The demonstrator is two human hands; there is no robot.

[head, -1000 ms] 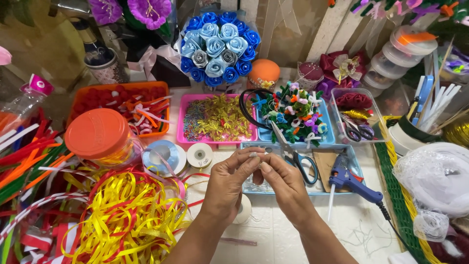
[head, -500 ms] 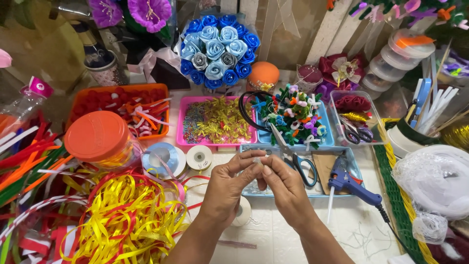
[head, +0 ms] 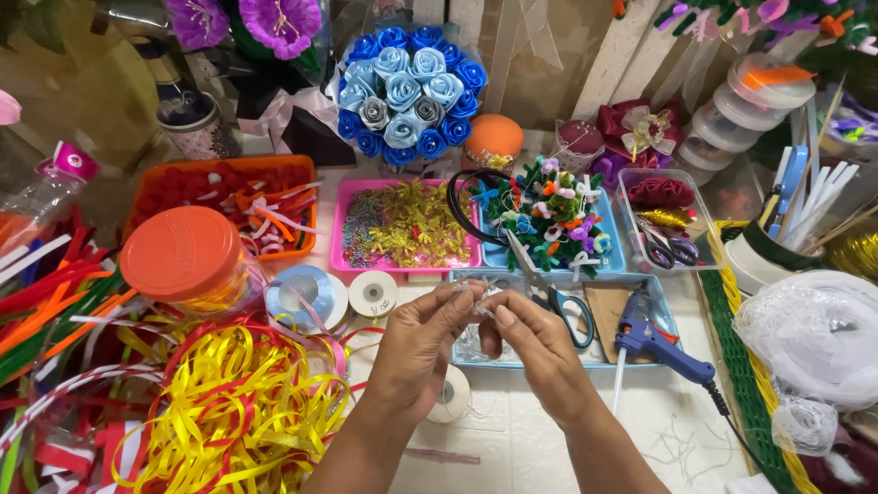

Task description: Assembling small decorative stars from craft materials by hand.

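Hardly anything is shifting since the earlier frames: both hands are staying together at the middle of the counter [head: 512, 430], fingertips inching only slightly. Left hand [head: 422, 343] and right hand [head: 540, 352] are each pinching, in a closed grip, a small clear crinkly piece [head: 477, 304] held between them above the pale blue tray [head: 594, 359]; what it is made of is too small to tell. Beside the right hand a blue glue gun [head: 660, 346] is lying across that tray, near scissors [head: 553, 295] with teal handles. Glossy yellow and red ribbon [head: 229, 416] is curling in a loose heap at the left, below a jar with a smooth orange lid [head: 181, 252]. Satin blue roses [head: 410, 87] are forming a rounded bouquet behind a pink tray [head: 340, 240].
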